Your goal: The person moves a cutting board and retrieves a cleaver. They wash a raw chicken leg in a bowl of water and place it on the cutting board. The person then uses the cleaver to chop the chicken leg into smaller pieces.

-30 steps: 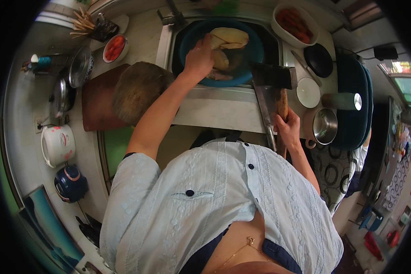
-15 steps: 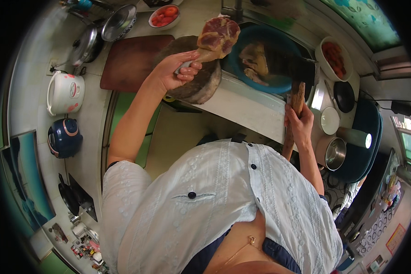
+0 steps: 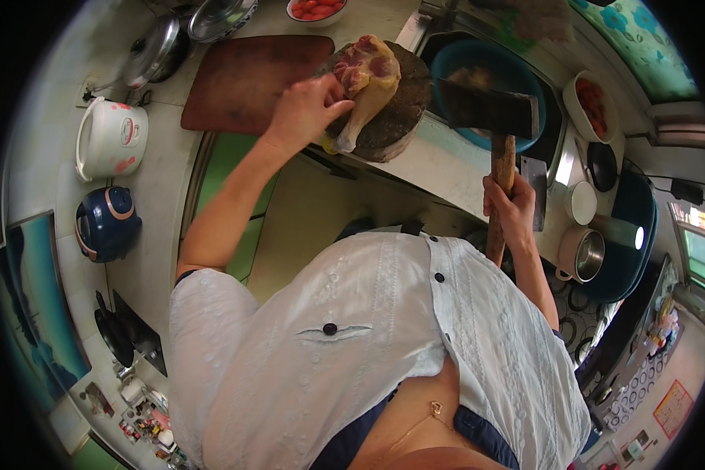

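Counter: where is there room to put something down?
The flat brown cutting board is bare. Pale counter between the round chopping block and blue basin is free. Right of the basin, bowls and pots crowd together.

The pale tabletop [image 3: 153, 227] carries a round dark chopping block [image 3: 395, 117] at its edge and a reddish-brown cutting board [image 3: 247, 78] just beside it. Farther along stand a white rice cooker [image 3: 110, 137] and a dark blue pot [image 3: 106, 223]. A bowl of red pieces [image 3: 315, 9] and metal lids [image 3: 188, 27] sit behind the board.

One head-worn fisheye view looks steeply down, close over the person's torso toward the counter [image 3: 446, 168].
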Motion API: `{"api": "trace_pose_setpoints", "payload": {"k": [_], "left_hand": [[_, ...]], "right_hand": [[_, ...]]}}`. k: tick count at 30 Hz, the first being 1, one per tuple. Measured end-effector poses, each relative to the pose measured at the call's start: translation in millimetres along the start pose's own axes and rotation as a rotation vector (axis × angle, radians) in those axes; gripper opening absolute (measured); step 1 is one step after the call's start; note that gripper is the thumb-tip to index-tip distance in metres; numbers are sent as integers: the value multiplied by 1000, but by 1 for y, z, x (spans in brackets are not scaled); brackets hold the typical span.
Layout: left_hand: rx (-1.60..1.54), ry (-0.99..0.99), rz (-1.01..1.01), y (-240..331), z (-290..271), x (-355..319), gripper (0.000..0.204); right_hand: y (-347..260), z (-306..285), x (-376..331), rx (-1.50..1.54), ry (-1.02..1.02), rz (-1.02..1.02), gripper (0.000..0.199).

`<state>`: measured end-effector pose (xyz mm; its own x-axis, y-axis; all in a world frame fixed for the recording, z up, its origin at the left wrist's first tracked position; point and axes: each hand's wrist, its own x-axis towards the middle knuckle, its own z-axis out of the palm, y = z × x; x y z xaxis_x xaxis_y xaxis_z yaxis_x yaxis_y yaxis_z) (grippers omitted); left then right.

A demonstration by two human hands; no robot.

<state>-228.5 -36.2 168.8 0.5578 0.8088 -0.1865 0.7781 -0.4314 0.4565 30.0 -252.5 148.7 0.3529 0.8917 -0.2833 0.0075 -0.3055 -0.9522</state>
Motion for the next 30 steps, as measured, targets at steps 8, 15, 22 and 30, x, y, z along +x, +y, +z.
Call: {"api": "trace_pose_setpoints", "payload": {"k": [8, 15, 22, 30], "left_hand": [[452, 26, 756, -7, -7, 69, 95], [214, 37, 798, -8, 5, 97, 73], [396, 382, 293, 24, 29, 43, 60], [260, 553, 530, 24, 30, 47, 54]], "right_hand": [[-4, 16, -13, 54, 3, 33, 12], [-9, 16, -27, 35, 73, 28, 14], [-18, 8, -36, 57, 111, -99, 11], [-40, 28, -30, 68, 219, -242, 9]]}}
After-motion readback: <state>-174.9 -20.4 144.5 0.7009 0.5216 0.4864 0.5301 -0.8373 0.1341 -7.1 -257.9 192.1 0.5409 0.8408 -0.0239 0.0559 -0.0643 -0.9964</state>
